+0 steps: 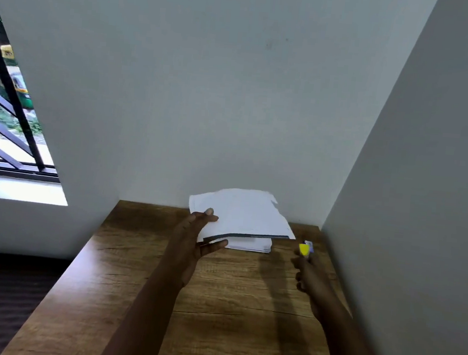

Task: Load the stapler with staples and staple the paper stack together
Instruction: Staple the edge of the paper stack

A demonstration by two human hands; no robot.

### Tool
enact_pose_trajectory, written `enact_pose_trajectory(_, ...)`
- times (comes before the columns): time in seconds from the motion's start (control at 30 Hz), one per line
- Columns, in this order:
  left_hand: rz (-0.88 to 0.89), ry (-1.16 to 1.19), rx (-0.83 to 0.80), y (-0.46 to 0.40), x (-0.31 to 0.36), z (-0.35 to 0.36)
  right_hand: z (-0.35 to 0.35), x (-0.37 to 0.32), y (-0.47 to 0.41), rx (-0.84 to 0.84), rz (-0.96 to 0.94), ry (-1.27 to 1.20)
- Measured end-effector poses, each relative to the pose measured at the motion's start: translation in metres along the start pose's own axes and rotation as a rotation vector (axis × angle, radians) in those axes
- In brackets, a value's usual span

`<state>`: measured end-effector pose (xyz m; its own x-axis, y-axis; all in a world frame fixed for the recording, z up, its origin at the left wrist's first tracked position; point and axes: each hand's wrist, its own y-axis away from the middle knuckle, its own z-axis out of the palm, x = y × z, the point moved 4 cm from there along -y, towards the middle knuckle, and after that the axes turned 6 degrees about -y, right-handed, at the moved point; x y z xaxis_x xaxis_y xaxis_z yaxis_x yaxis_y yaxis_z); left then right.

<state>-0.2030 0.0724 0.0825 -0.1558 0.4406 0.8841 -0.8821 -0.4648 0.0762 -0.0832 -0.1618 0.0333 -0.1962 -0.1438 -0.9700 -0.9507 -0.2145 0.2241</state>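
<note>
At the far edge of a brown wooden table (216, 303), the person's left hand (196, 239) pinches the near-left corner of a white paper stack (241, 214), lifting it. The right hand (305, 268), curled closed, holds a small yellow object (304, 249), possibly the stapler, just right of the stack.

Two hands (193, 241) (308, 271), one paper stack (240, 217)

Both arms reach forward; left hand (197, 239) pinches with thumb over fingers, right hand (305, 271) curled closed
</note>
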Motion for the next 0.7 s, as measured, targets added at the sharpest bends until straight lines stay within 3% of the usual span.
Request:
enact_pose_trajectory(0.07,0.041,-0.013,-0.013,-0.001,0.000,-0.002,0.015,0.021,0.000,-0.092,0.000,0.186)
enact_pose_trajectory(0.2,0.078,-0.115,0.013,-0.001,-0.004,-0.004,0.045,0.055,0.003,-0.276,-0.180,0.615)
enact_pose_trajectory(0.3,0.092,-0.165,0.008,-0.001,-0.006,-0.005,0.057,0.076,0.007,-0.309,-0.204,0.879)
enact_pose_trajectory(0.7,0.118,-0.171,-0.016,-0.007,-0.012,-0.005,0.067,0.120,0.004,-0.391,-0.260,0.962)
